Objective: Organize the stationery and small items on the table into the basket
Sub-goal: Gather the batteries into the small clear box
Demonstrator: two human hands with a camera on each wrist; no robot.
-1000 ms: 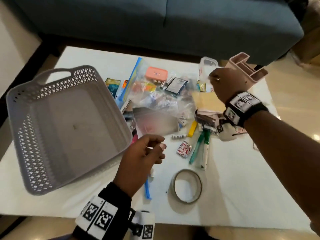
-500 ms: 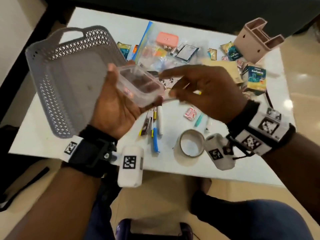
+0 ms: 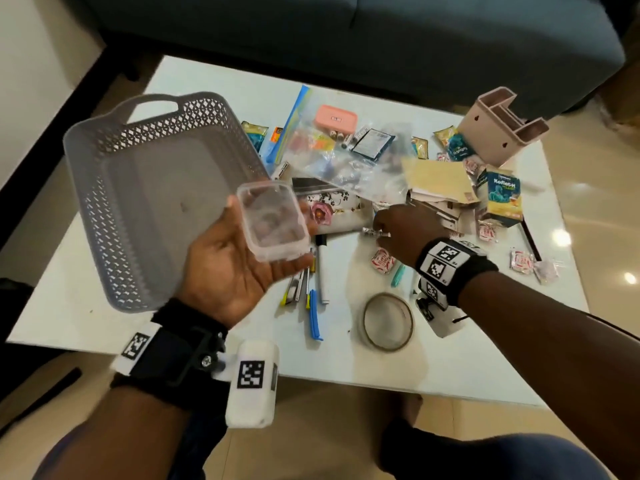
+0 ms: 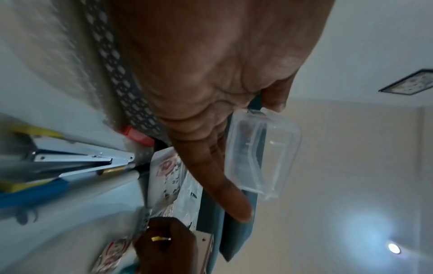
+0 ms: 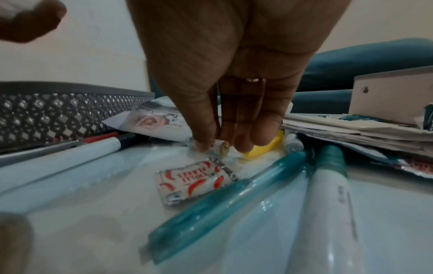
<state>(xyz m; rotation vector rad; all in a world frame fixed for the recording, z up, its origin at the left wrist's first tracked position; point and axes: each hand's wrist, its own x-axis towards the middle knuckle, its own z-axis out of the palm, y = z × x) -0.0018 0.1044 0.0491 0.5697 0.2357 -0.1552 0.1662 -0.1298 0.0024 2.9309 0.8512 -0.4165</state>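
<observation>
The left hand point(image 3: 232, 271) lies palm up above the white bench point(image 3: 485, 358), its grip loose: fingers nearly straight, cradling a small clear plastic rectangular box point(image 3: 273, 221) that rests on them, with the thumb point(image 4: 273, 96) touching the box's edge. In the left wrist view the same box point(image 4: 262, 157) sits against the fingers and looks see-through, its contents unclear.

The right hand point(image 3: 401, 230) reaches down to the bench just right of the box, fingers pointing down with the tips gathered narrow around a small silvery item point(image 5: 218, 148); whether it is truly pinched I cannot tell. A yellow cap-like piece point(image 5: 264, 148) lies just behind those fingertips.

Just in front of that hand lies a white sachet with red chilli print point(image 5: 196, 181), beside a translucent teal pen point(image 5: 225, 204) and a white marker with a teal cap point(image 5: 328, 194).

The grey perforated plastic basket point(image 3: 104, 202) sits on the left part of the bench, behind the left hand, with nothing visible inside. A floral printed card point(image 3: 332, 209) lies between the two hands, more pens and a blue clip point(image 3: 313, 317) lie near the front, and a ring of clear tape point(image 3: 388, 322) sits near the right wrist. A pink compartmented plastic holder point(image 3: 498, 133) stands at the far right corner
</observation>
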